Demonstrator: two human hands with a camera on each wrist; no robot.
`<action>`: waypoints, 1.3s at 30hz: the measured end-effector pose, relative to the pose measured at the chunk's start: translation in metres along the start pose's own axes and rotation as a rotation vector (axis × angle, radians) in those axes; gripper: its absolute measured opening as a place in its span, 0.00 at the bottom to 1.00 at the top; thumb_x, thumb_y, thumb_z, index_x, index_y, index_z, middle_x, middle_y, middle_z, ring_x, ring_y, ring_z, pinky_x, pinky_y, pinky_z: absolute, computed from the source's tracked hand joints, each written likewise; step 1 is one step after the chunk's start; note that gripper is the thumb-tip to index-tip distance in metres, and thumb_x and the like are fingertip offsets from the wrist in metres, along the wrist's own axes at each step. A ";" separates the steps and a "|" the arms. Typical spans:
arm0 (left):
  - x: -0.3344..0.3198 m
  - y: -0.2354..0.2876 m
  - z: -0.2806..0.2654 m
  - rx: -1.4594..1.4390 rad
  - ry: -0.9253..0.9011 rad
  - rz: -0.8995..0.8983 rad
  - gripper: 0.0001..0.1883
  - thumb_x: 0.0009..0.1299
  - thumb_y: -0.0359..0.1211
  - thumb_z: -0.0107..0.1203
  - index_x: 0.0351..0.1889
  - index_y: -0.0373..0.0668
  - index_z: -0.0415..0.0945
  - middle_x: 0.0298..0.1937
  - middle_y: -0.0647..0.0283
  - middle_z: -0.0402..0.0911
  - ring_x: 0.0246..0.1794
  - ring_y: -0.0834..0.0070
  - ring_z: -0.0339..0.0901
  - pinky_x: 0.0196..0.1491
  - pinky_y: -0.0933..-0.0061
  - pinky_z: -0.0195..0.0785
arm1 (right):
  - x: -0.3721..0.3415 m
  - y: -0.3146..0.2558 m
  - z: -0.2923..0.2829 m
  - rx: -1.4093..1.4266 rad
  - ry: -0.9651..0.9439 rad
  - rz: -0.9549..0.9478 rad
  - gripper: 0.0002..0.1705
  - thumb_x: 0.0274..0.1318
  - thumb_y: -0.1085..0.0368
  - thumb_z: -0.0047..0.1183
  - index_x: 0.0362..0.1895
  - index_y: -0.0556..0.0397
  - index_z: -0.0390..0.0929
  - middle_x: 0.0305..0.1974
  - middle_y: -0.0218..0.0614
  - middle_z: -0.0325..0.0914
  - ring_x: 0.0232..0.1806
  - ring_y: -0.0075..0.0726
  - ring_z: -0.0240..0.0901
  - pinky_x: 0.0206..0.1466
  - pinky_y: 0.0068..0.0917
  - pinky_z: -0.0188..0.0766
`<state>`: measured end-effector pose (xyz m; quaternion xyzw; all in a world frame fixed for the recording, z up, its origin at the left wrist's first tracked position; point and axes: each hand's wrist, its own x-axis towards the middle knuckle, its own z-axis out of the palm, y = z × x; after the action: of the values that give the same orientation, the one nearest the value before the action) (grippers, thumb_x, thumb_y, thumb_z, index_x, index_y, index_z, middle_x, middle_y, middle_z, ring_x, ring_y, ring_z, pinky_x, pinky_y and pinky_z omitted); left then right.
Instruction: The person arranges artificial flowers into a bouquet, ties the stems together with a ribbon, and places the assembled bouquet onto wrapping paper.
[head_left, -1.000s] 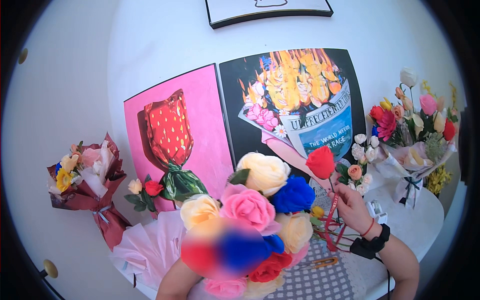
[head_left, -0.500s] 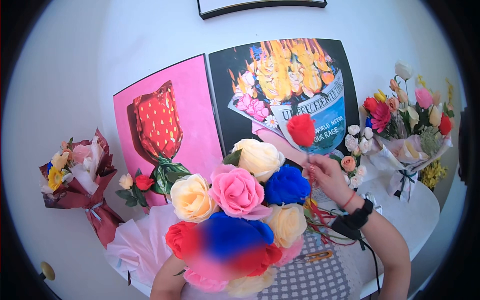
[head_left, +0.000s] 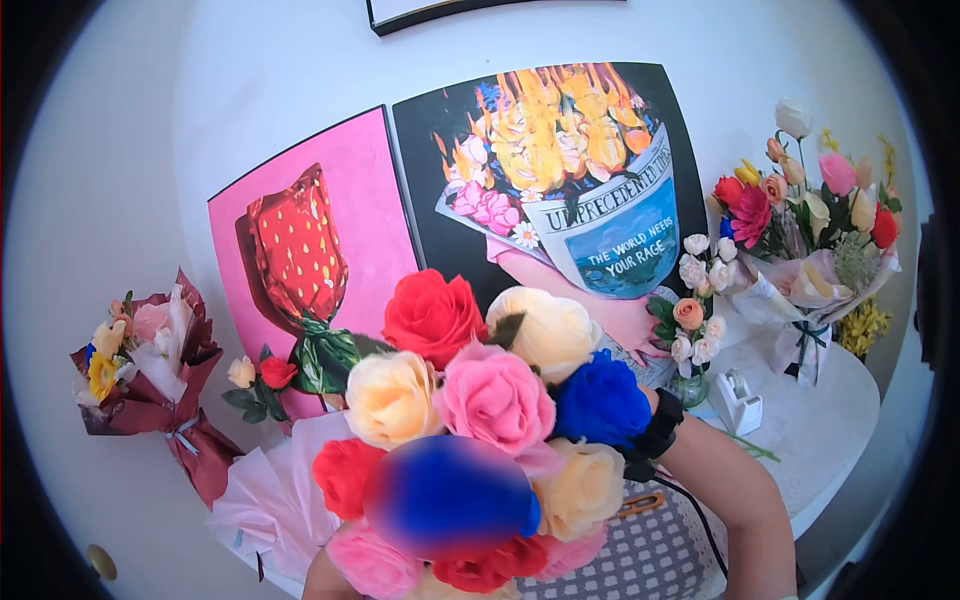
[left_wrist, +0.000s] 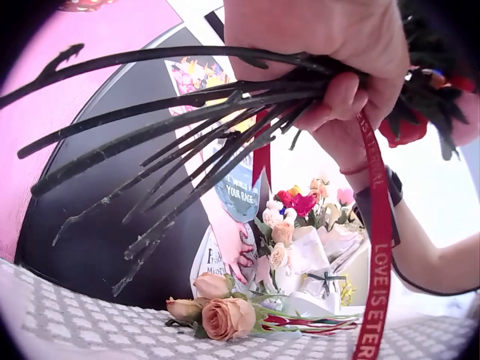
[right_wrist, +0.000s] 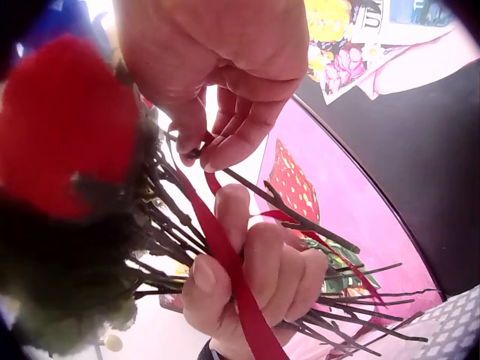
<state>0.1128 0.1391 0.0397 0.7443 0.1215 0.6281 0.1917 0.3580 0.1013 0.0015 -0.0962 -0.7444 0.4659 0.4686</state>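
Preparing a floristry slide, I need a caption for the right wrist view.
Left hand grips bundled stems while right hand pinches another stem near red ribbon.

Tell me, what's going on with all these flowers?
A person is holding a bouquet of red, pink, cream and blue roses. The left hand grips the bundled stems, while the right hand seems to pinch one stem. A lettered red ribbon hangs by the left hand, and peach roses lie on the checked cloth.

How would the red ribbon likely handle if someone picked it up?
Probably floppy: the red ribbon hangs down as a loose strip. Likely light, since it looks thin and flat. It might snag, passing close to the stems.
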 end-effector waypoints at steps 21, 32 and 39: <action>-0.020 -0.016 0.017 -0.053 -0.099 -0.064 0.12 0.65 0.35 0.47 0.21 0.44 0.61 0.18 0.70 0.60 0.17 0.80 0.61 0.21 0.78 0.53 | 0.019 -0.026 0.016 -0.425 0.355 -0.382 0.07 0.54 0.71 0.45 0.35 0.60 0.74 0.33 0.32 0.76 0.33 0.25 0.73 0.38 0.22 0.72; -0.038 -0.018 0.009 -0.062 -0.078 -0.086 0.12 0.66 0.35 0.47 0.20 0.44 0.61 0.18 0.70 0.60 0.17 0.79 0.62 0.21 0.78 0.54 | -0.016 -0.055 -0.067 -0.028 0.868 -0.419 0.11 0.59 0.69 0.36 0.39 0.57 0.72 0.18 0.25 0.66 0.16 0.16 0.60 0.19 0.14 0.59; -0.046 -0.021 0.025 -0.100 -0.123 -0.119 0.13 0.66 0.35 0.47 0.20 0.44 0.60 0.18 0.70 0.60 0.17 0.79 0.62 0.21 0.78 0.54 | -0.079 -0.019 -0.070 -1.474 -0.160 0.231 0.10 0.48 0.67 0.46 0.36 0.53 0.76 0.27 0.43 0.74 0.31 0.45 0.71 0.36 0.36 0.68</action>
<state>0.1299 0.1352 -0.0140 0.7625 0.1220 0.5740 0.2724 0.4613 0.0870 -0.0233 -0.4284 -0.8805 -0.1015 0.1755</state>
